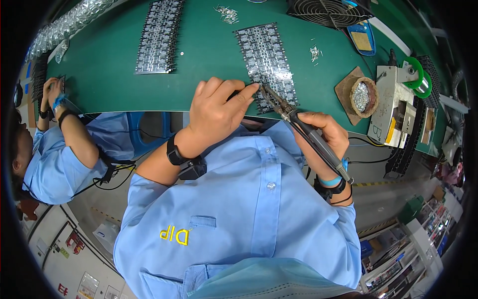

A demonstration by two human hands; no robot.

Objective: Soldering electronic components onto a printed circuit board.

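My right hand (pixel 326 132) grips a dark soldering iron (pixel 314 138), whose metal front end points up and left. Its tip comes close to the fingertips of my left hand (pixel 215 107), at the near part of a panel of small circuit boards (pixel 264 55). Thumb and forefinger of the left hand are pinched together over that panel; whatever sits between them is too small to make out. The panel lies on the green table mat (pixel 209 60), reaching from near the table edge toward the back.
A second stack of board panels (pixel 158 40) lies left. Small metal pins (pixel 228 15) and another pin pile (pixel 314 53) flank the panel. A black fan (pixel 329 11), sponge tray (pixel 362 42), solder-filled bowl (pixel 363 97) and solder spool (pixel 422 83) stand right. A co-worker's hand (pixel 54 92) is far left.
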